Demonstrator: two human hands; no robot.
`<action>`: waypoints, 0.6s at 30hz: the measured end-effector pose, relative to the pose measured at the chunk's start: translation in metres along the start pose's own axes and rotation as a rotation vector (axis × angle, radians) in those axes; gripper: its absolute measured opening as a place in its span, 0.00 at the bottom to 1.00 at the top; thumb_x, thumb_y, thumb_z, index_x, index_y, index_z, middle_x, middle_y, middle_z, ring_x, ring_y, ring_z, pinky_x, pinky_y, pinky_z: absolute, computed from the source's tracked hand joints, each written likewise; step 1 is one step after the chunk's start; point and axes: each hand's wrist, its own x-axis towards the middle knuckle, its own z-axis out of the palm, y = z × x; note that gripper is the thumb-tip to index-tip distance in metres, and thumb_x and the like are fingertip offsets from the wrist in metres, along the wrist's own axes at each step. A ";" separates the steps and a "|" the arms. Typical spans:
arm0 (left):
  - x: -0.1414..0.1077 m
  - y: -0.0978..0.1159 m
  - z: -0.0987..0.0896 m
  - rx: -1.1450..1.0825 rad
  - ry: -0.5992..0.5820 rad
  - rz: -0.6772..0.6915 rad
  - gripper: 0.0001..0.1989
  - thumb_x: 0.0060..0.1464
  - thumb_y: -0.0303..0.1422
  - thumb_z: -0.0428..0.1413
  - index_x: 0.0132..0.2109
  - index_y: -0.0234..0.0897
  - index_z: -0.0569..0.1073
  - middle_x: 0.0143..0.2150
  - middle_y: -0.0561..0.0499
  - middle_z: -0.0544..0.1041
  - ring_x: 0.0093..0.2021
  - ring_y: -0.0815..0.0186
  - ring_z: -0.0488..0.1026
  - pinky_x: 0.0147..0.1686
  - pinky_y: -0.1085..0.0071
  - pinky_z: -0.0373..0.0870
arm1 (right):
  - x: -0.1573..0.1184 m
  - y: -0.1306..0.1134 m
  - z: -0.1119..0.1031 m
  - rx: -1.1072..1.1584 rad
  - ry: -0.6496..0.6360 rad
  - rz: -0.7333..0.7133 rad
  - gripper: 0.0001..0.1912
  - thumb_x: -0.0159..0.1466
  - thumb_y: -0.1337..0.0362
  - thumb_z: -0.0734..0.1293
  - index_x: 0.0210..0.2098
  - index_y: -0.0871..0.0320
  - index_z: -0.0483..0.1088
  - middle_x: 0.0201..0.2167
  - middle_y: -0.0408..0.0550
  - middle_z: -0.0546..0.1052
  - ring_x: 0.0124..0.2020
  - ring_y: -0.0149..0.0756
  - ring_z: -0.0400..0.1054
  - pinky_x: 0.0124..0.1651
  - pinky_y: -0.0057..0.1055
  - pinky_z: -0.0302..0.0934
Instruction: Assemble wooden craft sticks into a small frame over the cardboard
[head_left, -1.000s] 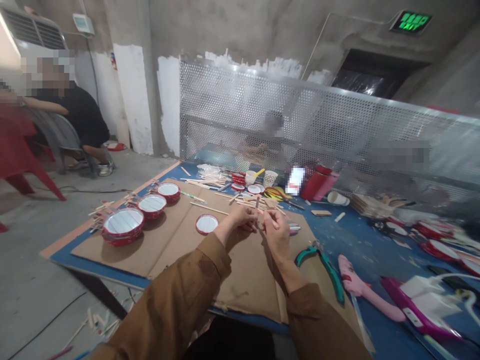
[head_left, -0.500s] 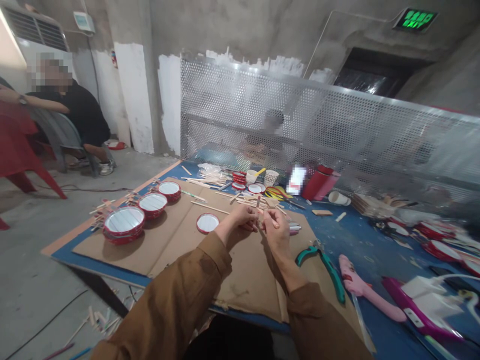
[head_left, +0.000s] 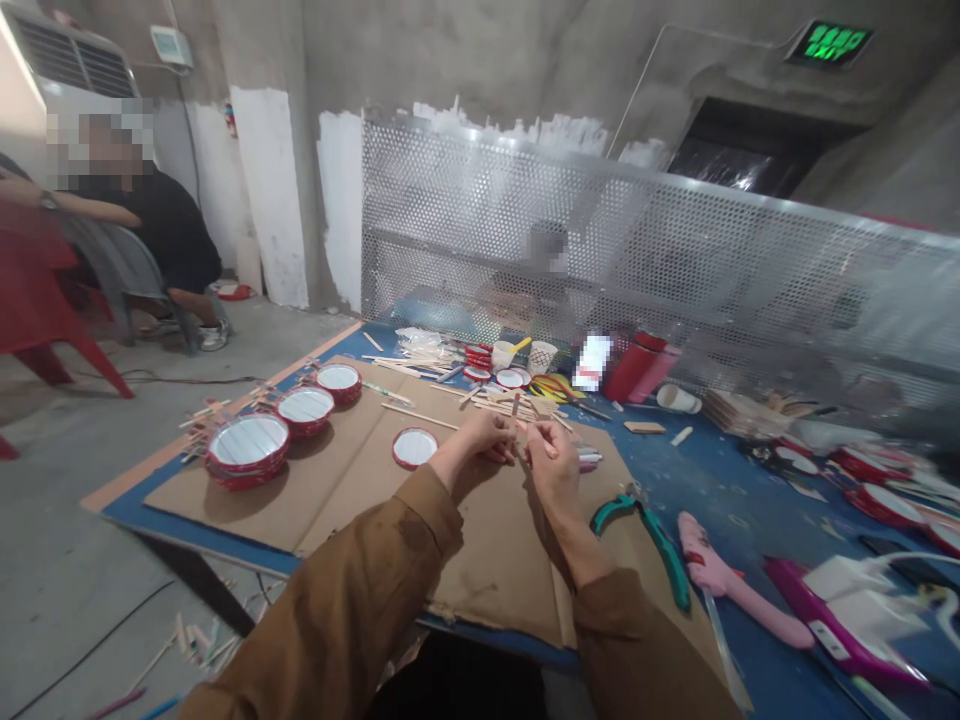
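Note:
My left hand [head_left: 484,437] curls over a small red-rimmed piece [head_left: 495,455], probably a toy drum, mostly hidden by my fingers. My right hand [head_left: 551,462] pinches a thin wooden stick [head_left: 541,440] close to my left fingertips. Both hands sit above a brown cardboard sheet [head_left: 352,470]. Nearest my left hand lies a white-faced, red-rimmed drum [head_left: 414,448]. Three larger drums [head_left: 247,450] stand further left on the cardboard. Loose wooden sticks [head_left: 480,395] lie just beyond my hands.
The blue worktable [head_left: 697,480] holds a teal-handled tool [head_left: 652,540], a pink glue gun [head_left: 720,570], a magenta glue gun [head_left: 832,625] and a red flask [head_left: 637,368]. A perforated metal screen [head_left: 600,240] stands behind. A seated person [head_left: 157,230] is at far left.
The whole view has shifted slightly as my head turned. My hands and what they hold stay nearly in the same place.

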 end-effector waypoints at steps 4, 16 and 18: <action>-0.001 0.001 -0.001 0.013 0.007 -0.023 0.10 0.59 0.26 0.58 0.29 0.31 0.70 0.23 0.51 0.75 0.22 0.73 0.75 0.28 0.79 0.73 | 0.000 0.001 0.000 0.016 -0.003 -0.001 0.23 0.61 0.40 0.66 0.33 0.54 0.70 0.20 0.41 0.73 0.20 0.34 0.65 0.25 0.29 0.59; 0.001 0.004 0.000 0.047 0.028 -0.057 0.11 0.57 0.29 0.63 0.30 0.31 0.70 0.23 0.52 0.74 0.22 0.72 0.75 0.31 0.75 0.75 | -0.002 -0.006 0.001 -0.005 -0.001 -0.019 0.21 0.61 0.42 0.65 0.31 0.54 0.69 0.21 0.41 0.73 0.23 0.35 0.65 0.27 0.31 0.59; 0.001 0.003 0.000 0.040 0.038 -0.057 0.11 0.58 0.29 0.62 0.30 0.31 0.70 0.23 0.52 0.74 0.22 0.72 0.75 0.31 0.75 0.75 | -0.002 -0.005 0.000 -0.030 -0.001 -0.037 0.21 0.61 0.42 0.65 0.31 0.54 0.69 0.21 0.42 0.73 0.24 0.36 0.66 0.29 0.31 0.60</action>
